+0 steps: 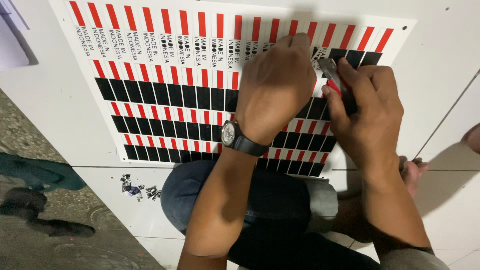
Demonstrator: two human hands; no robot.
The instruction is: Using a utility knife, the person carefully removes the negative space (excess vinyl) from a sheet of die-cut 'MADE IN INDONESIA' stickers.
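Right hand (365,107) grips a red-handled knife (331,75) at the upper right of the sticker sheet (165,95); left hand (277,82) presses the sheet, fingers curled.

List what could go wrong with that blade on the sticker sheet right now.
1. The right hand works a red-handled cutter close beside the left hand's fingers, which press the sheet at the same spot; a slip could nick them.
2. The sticker sheet lies loose on the tiled floor; if it shifts, the blade may slice neighbouring black and red labels.
3. Peeled scraps lie near the knee and could stick to clothing.
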